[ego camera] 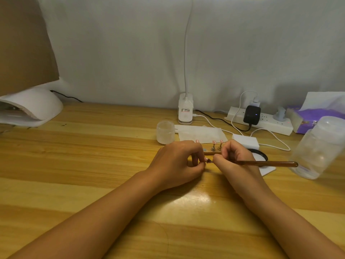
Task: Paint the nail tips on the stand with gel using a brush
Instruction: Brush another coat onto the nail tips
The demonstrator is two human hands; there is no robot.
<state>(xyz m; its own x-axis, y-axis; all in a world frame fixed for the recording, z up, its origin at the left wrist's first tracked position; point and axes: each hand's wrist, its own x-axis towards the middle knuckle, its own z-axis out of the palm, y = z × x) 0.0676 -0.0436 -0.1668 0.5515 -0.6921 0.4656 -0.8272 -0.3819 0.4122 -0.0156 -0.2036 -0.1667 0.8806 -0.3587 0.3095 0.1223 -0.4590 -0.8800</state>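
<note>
Power strip (pixel 268 122) (beside tissue box (pixel 306 120))

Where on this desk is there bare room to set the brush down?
Bare wood runs from the nail lamp to the small jar, and along the near edge around both forearms. It is crowded right of the left hand and right hand: nail tips, power strip, cables, big jar.

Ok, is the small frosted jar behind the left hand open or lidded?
Open, it seems: the frosted jar stands upright and shows a bare rim, no cap. A black ring by the right hand might be a lid; cannot tell.
</note>
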